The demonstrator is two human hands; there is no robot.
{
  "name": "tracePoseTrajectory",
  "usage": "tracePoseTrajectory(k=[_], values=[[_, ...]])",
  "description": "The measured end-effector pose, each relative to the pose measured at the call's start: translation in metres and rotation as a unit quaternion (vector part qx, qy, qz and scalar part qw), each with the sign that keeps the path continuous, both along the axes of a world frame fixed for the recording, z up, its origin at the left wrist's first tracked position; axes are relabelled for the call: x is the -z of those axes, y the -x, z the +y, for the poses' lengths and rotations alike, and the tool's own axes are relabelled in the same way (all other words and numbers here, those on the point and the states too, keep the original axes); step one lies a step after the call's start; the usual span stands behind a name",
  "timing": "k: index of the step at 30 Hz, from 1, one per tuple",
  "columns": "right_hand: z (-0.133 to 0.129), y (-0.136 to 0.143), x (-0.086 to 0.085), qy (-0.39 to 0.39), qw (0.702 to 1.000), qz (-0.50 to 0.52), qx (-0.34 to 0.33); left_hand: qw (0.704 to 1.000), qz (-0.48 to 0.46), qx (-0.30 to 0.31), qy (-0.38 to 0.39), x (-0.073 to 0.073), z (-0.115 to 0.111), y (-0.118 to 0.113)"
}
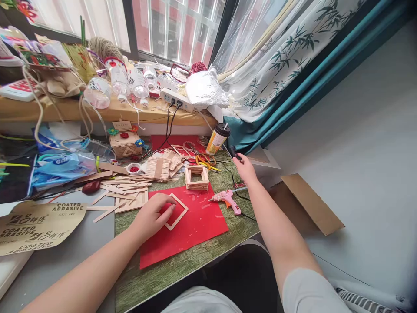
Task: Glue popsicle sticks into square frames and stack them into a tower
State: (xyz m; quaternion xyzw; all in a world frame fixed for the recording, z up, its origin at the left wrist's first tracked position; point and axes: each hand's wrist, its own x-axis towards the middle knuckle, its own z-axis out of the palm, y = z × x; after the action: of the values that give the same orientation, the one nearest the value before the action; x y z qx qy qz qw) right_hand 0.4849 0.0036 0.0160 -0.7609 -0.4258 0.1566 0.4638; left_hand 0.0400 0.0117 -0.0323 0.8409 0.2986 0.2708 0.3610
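My left hand (155, 214) is over the left side of a flat square frame of wooden craft sticks (180, 218), which lies on a red sheet (195, 232). Its fingers are loosely bent, with a gap between thumb and index finger; the hand hides part of the frame. My right hand (245, 168) reaches to the table's right side, closed around the black handle of a tool with a thin metal shaft (227, 150). A pink glue gun (230, 201) lies below that hand. A stacked square of craft sticks (196, 178) stands on the sheet's back edge.
Loose craft sticks (127, 191) lie left of the sheet, with sandpaper (42, 224) farther left. Scissors (206, 161) and a lidded drink cup (218, 138) stand behind. A power strip (176, 99) and bottles crowd the sill. A cardboard box (311, 204) is at right.
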Motion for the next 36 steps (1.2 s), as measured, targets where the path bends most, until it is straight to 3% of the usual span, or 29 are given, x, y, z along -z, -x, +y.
tracePoseTrajectory(k=[4,10,15,19,22,24,25,27,29,31,34,36], values=[[0.033,-0.028,0.019,0.114,0.986,-0.109,0.047,1.0,0.007,0.007,-0.01,0.0,0.0,0.0],[0.067,-0.017,0.051,0.185,0.96,-0.192,0.083,0.991,0.003,-0.072,-0.116,-0.003,0.0,-0.003],[0.081,-0.012,0.049,0.18,0.957,-0.208,0.097,0.984,0.072,-0.088,-0.14,0.004,0.002,-0.004],[0.057,0.01,0.032,0.115,0.964,-0.22,0.092,0.968,0.156,-0.094,-0.175,0.007,0.006,-0.002],[0.005,0.066,0.025,0.008,0.97,-0.239,0.047,0.957,0.194,-0.102,-0.191,0.007,0.01,-0.001],[-0.038,0.118,0.028,-0.167,0.965,-0.192,-0.066,0.956,0.195,-0.097,-0.195,0.008,0.012,-0.001],[-0.057,0.145,0.031,-0.182,0.959,-0.166,-0.143,0.958,0.188,-0.091,-0.198,0.008,0.012,-0.001],[-0.087,0.194,0.038,-0.109,0.955,-0.104,-0.255,0.961,0.166,-0.078,-0.207,0.006,0.011,-0.001],[-0.098,0.228,0.044,-0.042,0.963,0.0,-0.267,0.963,0.137,-0.068,-0.221,0.002,0.007,-0.003],[-0.096,0.242,0.047,-0.004,0.956,0.133,-0.26,0.964,0.106,-0.059,-0.237,-0.003,0.002,-0.005],[-0.085,0.239,0.05,0.01,0.923,0.3,-0.24,0.965,0.053,-0.032,-0.256,-0.011,-0.006,-0.007],[-0.08,0.232,0.052,0.004,0.911,0.346,-0.225,0.968,0.017,-0.02,-0.251,-0.013,-0.01,-0.006]])
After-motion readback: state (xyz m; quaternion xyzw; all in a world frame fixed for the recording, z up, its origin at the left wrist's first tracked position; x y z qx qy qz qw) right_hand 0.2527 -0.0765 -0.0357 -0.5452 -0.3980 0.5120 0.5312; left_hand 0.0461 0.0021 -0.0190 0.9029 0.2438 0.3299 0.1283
